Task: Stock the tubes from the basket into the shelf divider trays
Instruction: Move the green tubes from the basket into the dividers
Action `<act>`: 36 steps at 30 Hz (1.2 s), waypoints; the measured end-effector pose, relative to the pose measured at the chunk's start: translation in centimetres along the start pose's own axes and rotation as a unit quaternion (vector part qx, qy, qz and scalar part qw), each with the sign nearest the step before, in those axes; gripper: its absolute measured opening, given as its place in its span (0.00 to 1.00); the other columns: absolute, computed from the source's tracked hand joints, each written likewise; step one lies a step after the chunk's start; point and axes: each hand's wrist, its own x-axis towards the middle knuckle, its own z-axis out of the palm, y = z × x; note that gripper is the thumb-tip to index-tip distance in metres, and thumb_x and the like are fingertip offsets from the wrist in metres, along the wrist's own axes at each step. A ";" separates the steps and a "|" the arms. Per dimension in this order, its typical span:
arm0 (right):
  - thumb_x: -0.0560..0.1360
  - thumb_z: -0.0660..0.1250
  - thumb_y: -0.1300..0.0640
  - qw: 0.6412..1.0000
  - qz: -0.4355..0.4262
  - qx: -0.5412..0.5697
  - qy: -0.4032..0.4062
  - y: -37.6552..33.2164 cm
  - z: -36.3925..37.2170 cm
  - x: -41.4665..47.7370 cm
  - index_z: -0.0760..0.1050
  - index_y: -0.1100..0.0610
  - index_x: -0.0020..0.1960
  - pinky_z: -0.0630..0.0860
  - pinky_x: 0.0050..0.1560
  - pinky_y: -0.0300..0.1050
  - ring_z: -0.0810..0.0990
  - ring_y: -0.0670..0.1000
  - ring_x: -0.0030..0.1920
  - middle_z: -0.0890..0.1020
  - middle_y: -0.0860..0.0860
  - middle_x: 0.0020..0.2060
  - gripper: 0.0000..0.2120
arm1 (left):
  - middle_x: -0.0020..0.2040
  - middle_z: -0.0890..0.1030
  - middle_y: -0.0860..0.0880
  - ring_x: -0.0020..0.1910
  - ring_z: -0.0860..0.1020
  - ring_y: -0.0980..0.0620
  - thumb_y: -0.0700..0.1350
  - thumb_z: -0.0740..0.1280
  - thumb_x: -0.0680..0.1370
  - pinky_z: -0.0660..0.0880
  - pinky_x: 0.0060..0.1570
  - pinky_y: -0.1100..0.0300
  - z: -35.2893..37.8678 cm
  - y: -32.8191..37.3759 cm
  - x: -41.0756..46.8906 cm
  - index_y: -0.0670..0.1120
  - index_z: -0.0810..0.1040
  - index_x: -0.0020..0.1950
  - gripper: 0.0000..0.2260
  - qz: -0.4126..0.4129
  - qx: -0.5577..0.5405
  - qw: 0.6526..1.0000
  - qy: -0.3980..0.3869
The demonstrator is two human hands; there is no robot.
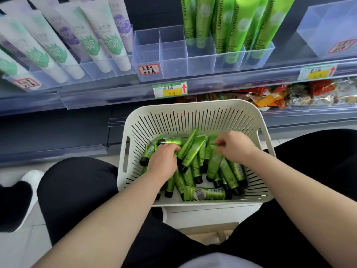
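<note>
I count one white basket point(193, 111) with roughly twenty small green tubes point(204, 193), piled too thick for an exact number. Two hands are in it, my left hand point(164, 157) and my right hand point(234, 147). The shelf shows three clear divider trays point(173, 60), about six tall green tubes point(233, 35), at least seven white tubes point(104, 45) and two price tags point(170, 89).

The basket point(193, 113) is white with narrow slits patterning its walls, and the tubes point(213, 165) in it are glossy green with black caps, one bearing a white barcode label. On the shelf the tall tubes point(233, 26) are bright green with pale round flower marks, the pale tubes point(108, 39) white with green leaf or purple patches. The price tag point(171, 89) is green and yellow with a red arrow.
</note>
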 end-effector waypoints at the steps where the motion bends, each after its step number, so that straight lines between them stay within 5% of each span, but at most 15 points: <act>1: 0.76 0.66 0.57 1.000 -0.009 -0.010 0.017 0.0 -0.5 -0.1 0.80 0.53 0.58 0.75 0.55 0.46 0.79 0.53 0.54 0.83 0.50 0.54 0.11 | 0.65 0.77 0.49 0.65 0.73 0.50 0.39 0.62 0.80 0.71 0.61 0.55 -0.1 0.1 0.2 0.48 0.75 0.65 0.15 -0.007 -0.001 1.000 0.004; 9: 0.78 0.64 0.54 0.995 -0.053 -0.002 0.087 0.1 0.0 -0.4 0.81 0.49 0.56 0.75 0.56 0.48 0.76 0.52 0.56 0.83 0.46 0.51 0.09 | 0.55 0.80 0.44 0.50 0.79 0.46 0.31 0.59 0.76 0.74 0.42 0.55 0.3 0.7 0.9 0.46 0.67 0.74 0.26 -0.052 0.003 0.996 -0.065; 13: 0.78 0.64 0.52 0.991 -0.077 0.004 0.105 0.0 1.1 -0.3 0.81 0.49 0.56 0.74 0.55 0.48 0.75 0.51 0.55 0.83 0.45 0.50 0.09 | 0.51 0.80 0.43 0.49 0.79 0.44 0.31 0.62 0.76 0.78 0.49 0.48 0.8 1.2 0.8 0.43 0.70 0.70 0.23 -0.058 0.007 0.993 -0.101; 20: 0.78 0.65 0.54 0.990 -0.094 0.009 0.102 0.3 1.3 0.1 0.81 0.48 0.53 0.68 0.67 0.52 0.78 0.51 0.52 0.83 0.44 0.49 0.08 | 0.59 0.78 0.44 0.54 0.78 0.44 0.30 0.63 0.74 0.77 0.51 0.50 1.9 1.9 1.0 0.45 0.69 0.71 0.26 -0.031 0.023 0.990 -0.137; 23: 0.77 0.65 0.54 0.989 -0.098 0.015 0.113 0.3 1.3 0.1 0.80 0.47 0.52 0.73 0.60 0.55 0.77 0.51 0.50 0.83 0.44 0.47 0.07 | 0.63 0.73 0.44 0.56 0.76 0.42 0.28 0.61 0.73 0.74 0.48 0.52 1.5 1.9 1.4 0.47 0.68 0.72 0.29 -0.001 0.084 0.983 -0.160; 32: 0.78 0.64 0.54 0.987 -0.103 0.010 0.121 0.0 1.2 0.0 0.80 0.47 0.51 0.77 0.51 0.53 0.75 0.51 0.48 0.82 0.45 0.45 0.07 | 0.49 0.73 0.48 0.49 0.73 0.47 0.36 0.65 0.75 0.71 0.42 0.56 0.0 1.4 2.7 0.46 0.73 0.54 0.09 0.102 0.217 0.948 -0.211; 36: 0.78 0.64 0.54 0.986 -0.110 -0.004 0.126 -0.3 1.0 -0.2 0.80 0.47 0.53 0.76 0.50 0.50 0.73 0.52 0.51 0.82 0.46 0.48 0.07 | 0.38 0.72 0.55 0.38 0.73 0.54 0.42 0.63 0.80 0.66 0.34 0.58 -1.1 2.0 2.3 0.48 0.70 0.46 0.04 0.080 0.127 0.956 -0.253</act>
